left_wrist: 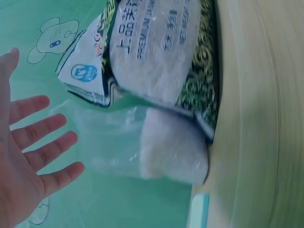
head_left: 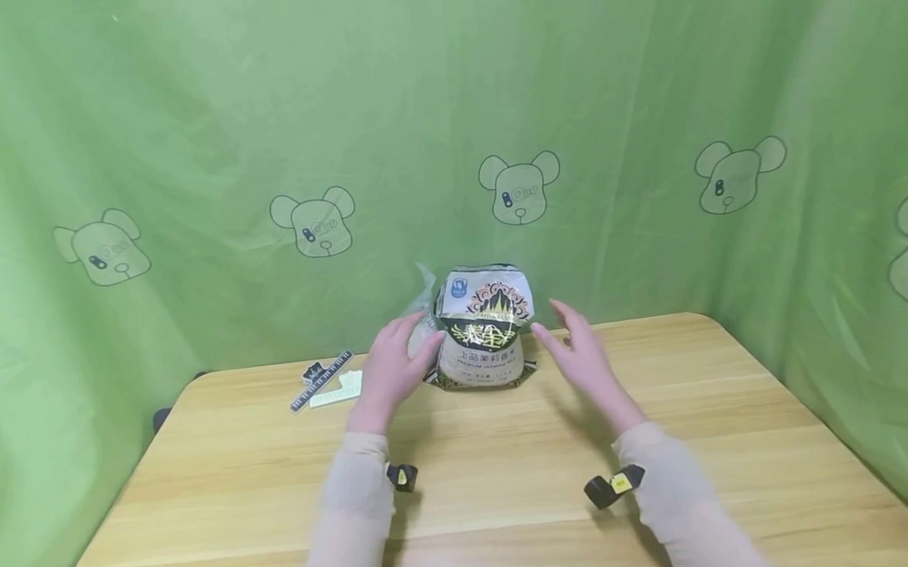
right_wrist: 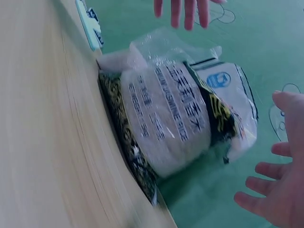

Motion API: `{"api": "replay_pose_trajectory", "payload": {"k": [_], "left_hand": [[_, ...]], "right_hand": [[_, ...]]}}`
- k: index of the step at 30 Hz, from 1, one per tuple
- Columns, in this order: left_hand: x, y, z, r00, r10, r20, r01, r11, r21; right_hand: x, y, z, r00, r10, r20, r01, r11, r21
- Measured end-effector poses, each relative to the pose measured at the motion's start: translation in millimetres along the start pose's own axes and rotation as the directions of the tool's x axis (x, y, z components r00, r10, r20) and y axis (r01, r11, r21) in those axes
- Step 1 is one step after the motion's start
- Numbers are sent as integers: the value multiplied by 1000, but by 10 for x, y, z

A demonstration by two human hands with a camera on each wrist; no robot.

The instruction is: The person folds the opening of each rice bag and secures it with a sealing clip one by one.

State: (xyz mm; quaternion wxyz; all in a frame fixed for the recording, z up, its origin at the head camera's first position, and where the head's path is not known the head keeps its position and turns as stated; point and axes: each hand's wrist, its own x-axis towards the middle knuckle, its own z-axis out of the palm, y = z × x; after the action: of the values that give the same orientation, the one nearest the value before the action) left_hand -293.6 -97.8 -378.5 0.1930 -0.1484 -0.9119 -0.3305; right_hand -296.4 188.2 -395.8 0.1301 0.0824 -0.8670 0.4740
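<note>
Head view: we see the rice bag [head_left: 481, 362] upright near the table [head_left: 499, 499]'s far edge, left hand [head_left: 391, 362] and right hand [head_left: 583, 358] flanking it, both empty. Dark clip [head_left: 321, 382] and pale clip [head_left: 336, 395] lie to the left.

Left wrist: we note fingers straight and spread; a see-through pouch [left_wrist: 173, 145] sits just beside the rice bag.

Right wrist: we find fingers extended, parted, apart from the rice bag.
</note>
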Motion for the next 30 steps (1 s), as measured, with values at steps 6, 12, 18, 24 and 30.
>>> {"api": "replay_pose_trajectory", "payload": {"k": [6, 12, 18, 24, 30], "left_hand": [[66, 62, 186, 997, -68, -24, 64, 990, -125], [130, 113, 376, 987, -161, -24, 149, 951, -270], [157, 165, 524, 972, -233, -24, 209, 908, -362], [168, 139, 663, 951, -309, -31, 264, 859, -438], [151, 105, 793, 944, -329, -4, 288, 831, -476]], "right_hand": [[68, -57, 160, 997, 62, -37, -58, 994, 94], [125, -68, 295, 991, 123, -46, -111, 972, 206], [166, -41, 430, 988, 149, -32, -133, 946, 297], [185, 0, 553, 990, 143, -8, -134, 942, 308], [175, 31, 649, 993, 118, -9, -109, 944, 312]]}}
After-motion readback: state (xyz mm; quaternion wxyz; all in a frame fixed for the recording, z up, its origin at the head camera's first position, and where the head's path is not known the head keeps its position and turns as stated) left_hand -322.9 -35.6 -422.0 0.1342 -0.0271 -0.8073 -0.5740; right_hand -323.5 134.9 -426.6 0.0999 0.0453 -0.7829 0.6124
